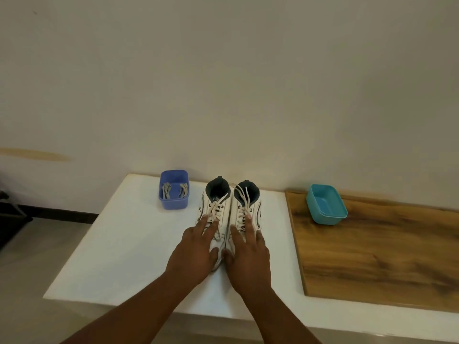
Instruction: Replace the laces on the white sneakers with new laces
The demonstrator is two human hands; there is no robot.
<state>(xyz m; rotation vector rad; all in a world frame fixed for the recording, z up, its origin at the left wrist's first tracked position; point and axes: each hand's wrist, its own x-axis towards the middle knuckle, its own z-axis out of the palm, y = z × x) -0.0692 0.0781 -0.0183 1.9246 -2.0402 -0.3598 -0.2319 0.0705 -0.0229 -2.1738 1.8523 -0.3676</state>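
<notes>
Head view: left hand (196, 247) and right hand (248, 249) flat on white sneakers (223, 209), grip wide, holding nothing.

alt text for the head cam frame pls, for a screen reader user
Two bare hands, left hand and right hand, rest flat on the toes of a pair of laced white sneakers on a white table. A blue tub holding spare laces sits left of the shoes; an empty teal tub sits right, on a wooden board.
</notes>
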